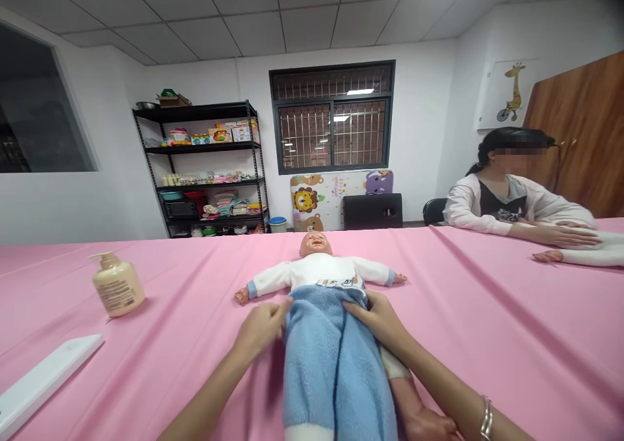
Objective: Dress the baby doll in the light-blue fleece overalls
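A baby doll [319, 267] in a white top lies on its back on the pink table cover [487, 337], head away from me, arms spread. Blue fleece trousers [331, 363] cover its lower body. My left hand [260, 327] grips the trousers' waistband at the doll's left side, fingers curled on the fabric. My right hand [375, 314] pinches the waistband on the other side. A bare doll foot [424, 421] shows near my right wrist, which wears a bracelet [485, 418].
A pump bottle of lotion [117, 285] stands at the left, with a flat white object [43, 379] nearer the front left edge. Another person [511, 200] sits at the right, hands on a second doll [580, 252]. Shelves [205, 168] line the back wall.
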### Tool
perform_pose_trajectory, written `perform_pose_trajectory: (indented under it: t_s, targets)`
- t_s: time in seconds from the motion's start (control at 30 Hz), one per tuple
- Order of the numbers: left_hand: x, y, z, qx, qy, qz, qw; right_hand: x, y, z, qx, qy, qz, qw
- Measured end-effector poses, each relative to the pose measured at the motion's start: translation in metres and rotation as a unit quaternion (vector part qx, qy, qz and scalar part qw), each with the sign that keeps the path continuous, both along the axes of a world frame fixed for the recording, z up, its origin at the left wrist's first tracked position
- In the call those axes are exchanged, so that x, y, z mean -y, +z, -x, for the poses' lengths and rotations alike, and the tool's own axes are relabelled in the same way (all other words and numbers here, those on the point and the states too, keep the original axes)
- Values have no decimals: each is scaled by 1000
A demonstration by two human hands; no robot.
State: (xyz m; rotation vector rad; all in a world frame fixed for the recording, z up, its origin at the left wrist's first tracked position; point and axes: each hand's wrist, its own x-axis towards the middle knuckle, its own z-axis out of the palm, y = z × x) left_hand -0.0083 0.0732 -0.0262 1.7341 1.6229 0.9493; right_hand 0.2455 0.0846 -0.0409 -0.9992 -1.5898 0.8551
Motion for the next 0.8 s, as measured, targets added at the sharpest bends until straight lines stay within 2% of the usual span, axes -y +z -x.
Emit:
perform_pose_trajectory:
  t_s: [0.1, 0.17, 0.23, 0.3, 0.4, 0.5, 0.57, 0.63, 0.8]
  targets:
    - [11, -6, -23, 73, -101, 57, 991, 0, -5, 4, -40, 22, 27, 999]
    - [16, -11, -34, 153, -157, 93, 971, 4, -4, 9, -66, 50, 41, 996]
    - [18, -15, -40, 224, -186, 123, 949, 9, -1, 13, -83, 80, 51, 992]
    - [19, -17, -43, 266, -158, 142, 940, 14, 3, 17, -84, 100, 54, 990]
    - [20, -17, -44, 296, -78, 173, 936, 16, 5, 16, -93, 106, 72, 987]
    - [17, -15, -40, 310, -30, 205, 928, 10, 5, 10, -154, 70, 127, 977]
    - [9, -16, -34, 304, 3, 212, 929, 4, 5, 4, -223, 28, 163, 961]
    - [1, -19, -28, 303, 5, 205, 931, 0, 7, -2, -281, 0, 195, 940]
    - [-5, -15, -19, 308, -76, 217, 923, -5, 17, -15, -329, 17, 230, 916]
